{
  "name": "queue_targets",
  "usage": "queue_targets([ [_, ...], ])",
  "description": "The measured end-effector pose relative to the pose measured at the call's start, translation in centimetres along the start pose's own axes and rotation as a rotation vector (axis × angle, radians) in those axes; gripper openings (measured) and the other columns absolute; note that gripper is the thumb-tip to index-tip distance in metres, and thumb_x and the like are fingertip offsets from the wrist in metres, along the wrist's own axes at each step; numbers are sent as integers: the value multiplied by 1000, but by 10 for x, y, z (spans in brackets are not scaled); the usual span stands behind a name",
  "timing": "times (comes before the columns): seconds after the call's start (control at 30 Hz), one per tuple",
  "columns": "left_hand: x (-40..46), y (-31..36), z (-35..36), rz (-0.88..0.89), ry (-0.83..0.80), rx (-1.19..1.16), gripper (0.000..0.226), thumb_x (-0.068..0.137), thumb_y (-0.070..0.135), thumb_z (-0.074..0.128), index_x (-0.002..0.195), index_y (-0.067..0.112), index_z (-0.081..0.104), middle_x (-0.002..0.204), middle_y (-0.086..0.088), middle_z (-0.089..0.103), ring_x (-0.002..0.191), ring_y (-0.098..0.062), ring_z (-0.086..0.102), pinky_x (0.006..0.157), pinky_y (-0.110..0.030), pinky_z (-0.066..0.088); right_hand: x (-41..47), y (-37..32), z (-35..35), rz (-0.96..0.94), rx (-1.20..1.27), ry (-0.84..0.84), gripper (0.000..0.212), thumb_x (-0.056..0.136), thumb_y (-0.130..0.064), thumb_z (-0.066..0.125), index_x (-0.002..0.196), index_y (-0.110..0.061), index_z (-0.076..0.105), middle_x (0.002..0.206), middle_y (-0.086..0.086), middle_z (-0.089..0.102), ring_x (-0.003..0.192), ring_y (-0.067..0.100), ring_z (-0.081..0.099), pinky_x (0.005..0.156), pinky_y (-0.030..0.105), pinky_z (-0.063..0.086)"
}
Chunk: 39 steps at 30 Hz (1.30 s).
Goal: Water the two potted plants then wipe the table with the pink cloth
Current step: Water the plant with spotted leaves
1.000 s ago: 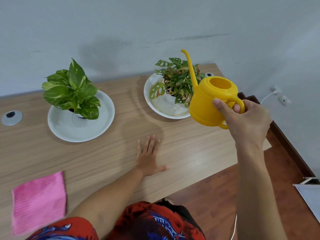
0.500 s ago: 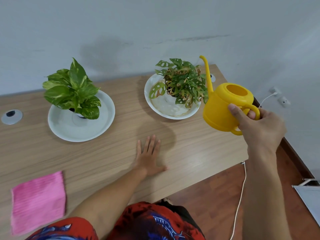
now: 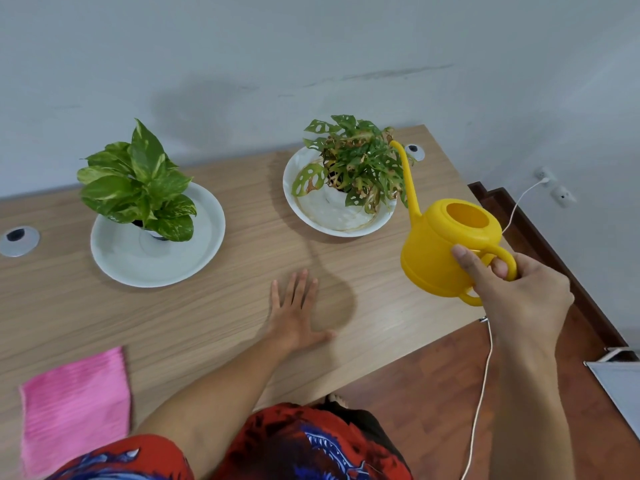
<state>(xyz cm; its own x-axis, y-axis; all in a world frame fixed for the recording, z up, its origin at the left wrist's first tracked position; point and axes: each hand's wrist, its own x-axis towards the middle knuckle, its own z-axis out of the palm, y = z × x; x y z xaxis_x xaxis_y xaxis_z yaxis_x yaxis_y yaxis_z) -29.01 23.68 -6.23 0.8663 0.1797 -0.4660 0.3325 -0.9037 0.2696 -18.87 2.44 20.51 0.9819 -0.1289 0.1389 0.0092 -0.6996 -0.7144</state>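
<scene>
Since a second ago my right hand (image 3: 519, 299) has carried the yellow watering can (image 3: 446, 251) rightward and down, from in front of the right-hand plant (image 3: 356, 171) to the table's right edge; my left hand (image 3: 294, 313) has not moved. Right hand: fingers curled through the can's handle, thumb pressed on the body, the can held clear of the table and about upright. Its thin spout rises up and away from me, the tip just beside the right plant's outer leaves and not over the pot. Left hand: flat on the wooden table (image 3: 242, 306), fingers straight and spread, holding nothing.

Relation for the coming move: the can's long axis, handle to spout tip, points away from me and slightly left. The right plant in its white dish (image 3: 339, 220) lies just left of the spout; the left-hand plant (image 3: 138, 181) in its white saucer (image 3: 156, 261) stands well apart to the left, across the bare middle of the table. My right hand, holding the can, is nearer the right plant. The pink cloth (image 3: 76, 410) lies flat at the near left corner, nearer my left hand.

Surroundings: pale wall behind, two round cable grommets in the tabletop, reddish wood floor to the right, a white cable (image 3: 485, 393) hanging to the floor.
</scene>
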Motion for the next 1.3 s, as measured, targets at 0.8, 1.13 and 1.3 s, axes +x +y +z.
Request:
queue_targets([
  [0.8, -3, 1, -3, 2, 8, 8, 128, 73, 98, 30, 156, 20, -27, 158, -6, -44, 143, -23, -45, 116, -62, -22, 4, 27, -2, 100, -22, 43, 72, 62, -71, 78, 61, -5, 49, 55, 5, 54, 54, 21, 50, 67, 48, 58],
  [1.13, -5, 2, -6, -6, 0, -7, 126, 74, 96, 34, 156, 22, -27, 158, -5, -43, 143, -23, -44, 116, -63, -22, 35, 10, 8, 41, -43, 46, 71, 65, -68, 79, 69, 0, 61, 64, 15, 64, 56, 23, 53, 62, 43, 52],
  [1.3, -4, 2, -4, -13, -22, -13, 125, 74, 96, 34, 154, 24, -31, 156, -3, -46, 142, -22, -46, 115, -62, -24, 42, 0, 16, -2, -8, 28, 71, 64, -67, 79, 72, 1, 63, 66, 16, 65, 59, 24, 56, 61, 42, 53],
])
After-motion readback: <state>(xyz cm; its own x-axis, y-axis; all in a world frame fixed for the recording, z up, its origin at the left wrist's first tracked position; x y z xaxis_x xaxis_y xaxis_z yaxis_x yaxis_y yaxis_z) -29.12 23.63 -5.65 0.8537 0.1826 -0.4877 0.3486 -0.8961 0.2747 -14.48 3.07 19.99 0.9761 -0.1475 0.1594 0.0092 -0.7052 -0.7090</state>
